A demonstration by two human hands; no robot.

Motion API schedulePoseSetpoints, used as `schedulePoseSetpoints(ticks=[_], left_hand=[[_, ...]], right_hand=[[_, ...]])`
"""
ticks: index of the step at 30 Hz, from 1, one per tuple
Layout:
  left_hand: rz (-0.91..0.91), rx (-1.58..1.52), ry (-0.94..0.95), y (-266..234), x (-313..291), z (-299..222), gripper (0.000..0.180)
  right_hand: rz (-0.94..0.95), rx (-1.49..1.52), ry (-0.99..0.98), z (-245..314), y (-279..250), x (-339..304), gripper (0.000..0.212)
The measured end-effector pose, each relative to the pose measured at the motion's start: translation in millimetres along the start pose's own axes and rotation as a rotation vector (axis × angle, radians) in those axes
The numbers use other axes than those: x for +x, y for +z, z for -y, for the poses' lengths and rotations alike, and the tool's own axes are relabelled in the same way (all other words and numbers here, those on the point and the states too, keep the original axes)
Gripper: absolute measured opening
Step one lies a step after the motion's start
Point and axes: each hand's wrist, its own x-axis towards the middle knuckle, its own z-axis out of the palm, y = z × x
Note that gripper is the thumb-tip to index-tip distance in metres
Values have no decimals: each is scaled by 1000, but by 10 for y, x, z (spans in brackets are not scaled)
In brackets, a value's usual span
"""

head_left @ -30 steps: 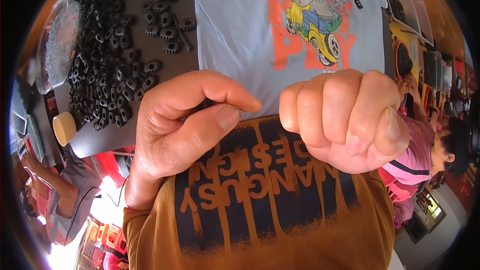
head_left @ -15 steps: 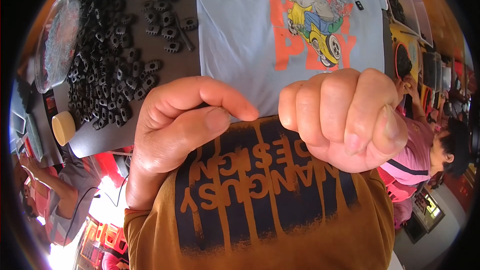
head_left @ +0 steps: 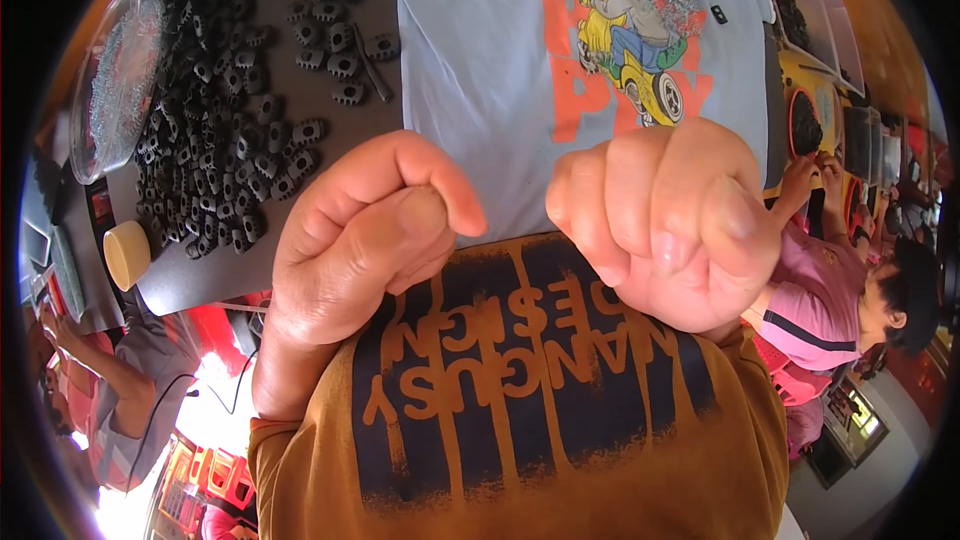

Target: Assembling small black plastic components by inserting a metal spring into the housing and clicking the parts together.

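Hands barely shifted, left hand (head_left: 365, 240) pinched, right hand (head_left: 665, 225) fisted, over blue tee (head_left: 490, 70)

- The light blue T-shirt (head_left: 480, 70) is seen as soft matt cloth with a flat printed picture.
- The brown shirt (head_left: 520, 420) is matt cloth; its dark print looks worn and rough.
- The small black toothed parts (head_left: 215, 140) look like matt plastic or rubber.
- The tabletop (head_left: 300, 240) is shown dark, smooth and matt.
- The round lid (head_left: 112, 80) is clear glossy plastic.
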Motion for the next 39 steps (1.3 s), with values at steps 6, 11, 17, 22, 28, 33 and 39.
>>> schedulePoseSetpoints(ticks=[6,11,17,22,28,33,39], left_hand=[[-26,507,194,-18,58,13,30],[63,648,148,10,97,-52,47],[89,753,278,101,132,-47,14],[98,759,319,-45,20,-67,11],[-87,539,311,-315,-299,-5,10],[-185,318,260,-428,-451,48,8],[-201,523,344,-284,-332,-30,8]], right_hand=[[-48,19,34,-19,0,-15,30],[-66,5,44,-49,-14,-31,31],[-111,96,115,-80,19,-54,30],[-48,14,203,-131,54,-5,29],[109,-199,279,-166,61,83,34],[151,-183,329,-109,116,119,28],[165,-133,479,-34,163,105,65]])
